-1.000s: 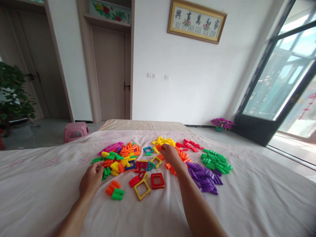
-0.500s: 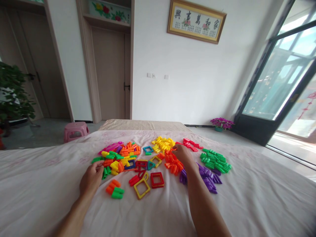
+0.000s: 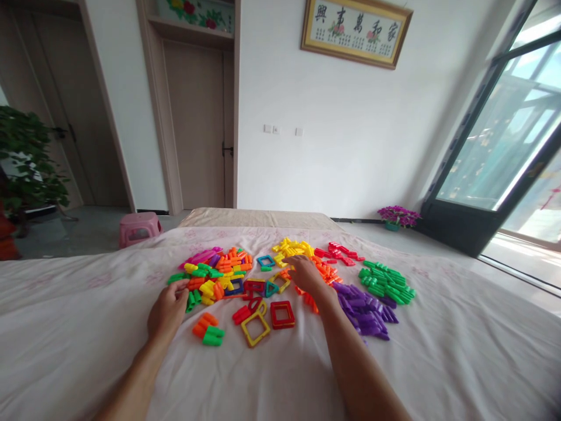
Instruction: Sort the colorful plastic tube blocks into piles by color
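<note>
My left hand [image 3: 167, 309] rests at the left edge of a mixed pile of plastic building pieces [image 3: 225, 263], its fingers curled together; whatever is between them is hidden. Right beside those fingertips lie green pieces [image 3: 193, 300]. Over the left part of the orange pieces [image 3: 326, 270], my right hand [image 3: 308, 279] reaches with its fingers stretched to the left and nothing visible in them. Just beyond it is the heap of yellow pieces [image 3: 293, 248]. A yellow square frame [image 3: 255, 328] and a red square frame [image 3: 283, 315] lie between my two arms.
Purple pieces [image 3: 366, 310], green pieces [image 3: 386, 282] and red pieces [image 3: 339, 252] form separate heaps on the right. A small orange and green cluster [image 3: 209, 329] lies near my left wrist. A wrinkled pale cloth [image 3: 460, 351] covers the surface. Beyond stands a pink stool [image 3: 140, 229].
My right hand has shifted left from the yellow and orange heaps, and its fingers now stretch out. My left hand stays by the mixed pile. The whole view has shifted slightly.
</note>
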Motion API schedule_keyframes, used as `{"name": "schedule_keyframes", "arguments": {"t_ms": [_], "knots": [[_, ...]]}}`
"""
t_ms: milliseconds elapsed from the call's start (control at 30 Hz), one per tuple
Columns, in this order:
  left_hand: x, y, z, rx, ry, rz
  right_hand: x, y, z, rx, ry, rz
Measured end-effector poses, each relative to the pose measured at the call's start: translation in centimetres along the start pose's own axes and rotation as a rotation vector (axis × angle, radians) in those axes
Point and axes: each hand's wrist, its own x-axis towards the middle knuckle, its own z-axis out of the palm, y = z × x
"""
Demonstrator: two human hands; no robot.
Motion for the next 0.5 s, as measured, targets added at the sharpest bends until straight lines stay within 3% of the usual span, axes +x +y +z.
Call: {"name": "schedule_keyframes", "arguments": {"t_ms": [100, 233, 400, 500], "knots": [[-0.1, 0.0, 0.0, -0.015, 0.002, 0.011, 0.1, -0.9, 2.0, -0.031, -0.084, -0.057], [-0.1, -0.1, 0.1, -0.016, 0.005, 0.008, -0.1, -0.9, 3.3, -0.159, -0.115, -0.007], [0.0, -0.3, 0.2, -0.03, 0.005, 0.017, 0.0, -0.8, 2.7, -0.262, -0.058, 0.121], [0.1, -0.5, 0.4, -0.033, 0.008, 0.018, 0.0, -1.5, 1.8, -0.213, -0.02, 0.098]]}}
